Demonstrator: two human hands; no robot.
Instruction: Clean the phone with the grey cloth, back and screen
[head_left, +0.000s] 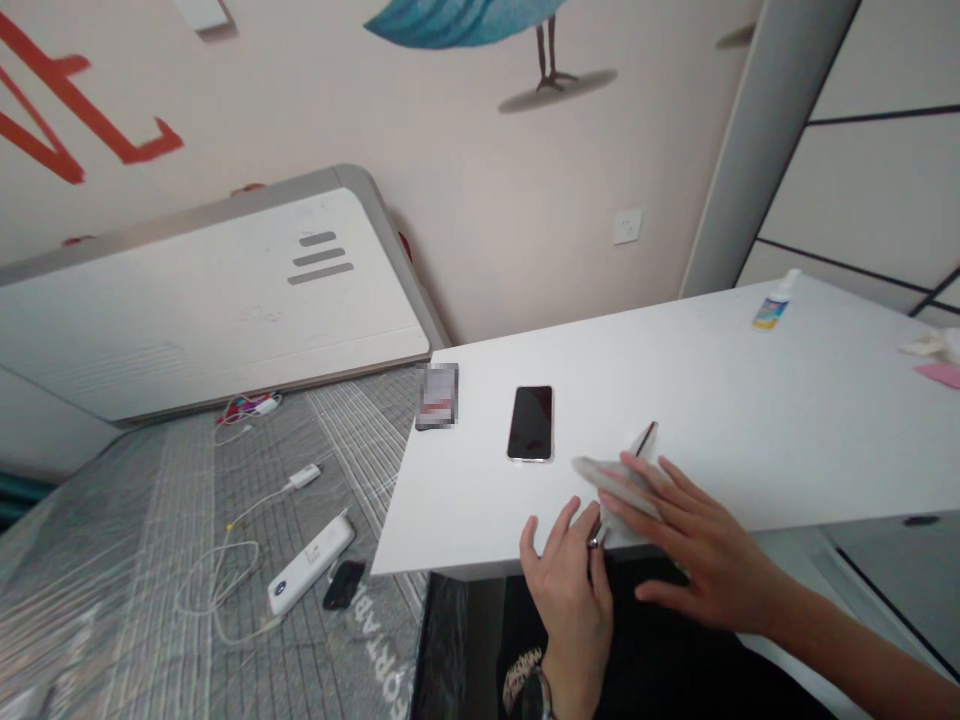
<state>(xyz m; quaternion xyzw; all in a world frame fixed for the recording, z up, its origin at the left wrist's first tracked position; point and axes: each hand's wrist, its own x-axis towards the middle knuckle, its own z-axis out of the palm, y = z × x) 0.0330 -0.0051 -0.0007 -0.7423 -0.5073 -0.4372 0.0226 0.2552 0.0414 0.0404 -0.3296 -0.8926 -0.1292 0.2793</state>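
- Nearest the camera, a black garment with a pale printed emblem fills the bottom of the view, and a dark band circles the left wrist.
- The left hand rises at the white desk's front edge, its thumb set apart from the other fingers. A silver ring shows near the cloth. Whether these fingers pinch anything, I cannot tell.
- The right hand lies across the cloth, its fingers spread and pressing down on it.
- The crumpled pale cloth sits between the 2 hands at the edge of the white desk.
- A thin dark-edged flat object pokes out from behind the cloth.
- Farther along the desk lie a black smartphone, screen up, and a pixelated card-like object.
- At the far right stand a small spray bottle and a pink cloth.
- Below the desk, a white power bank and a white cable lie on a grey mattress.
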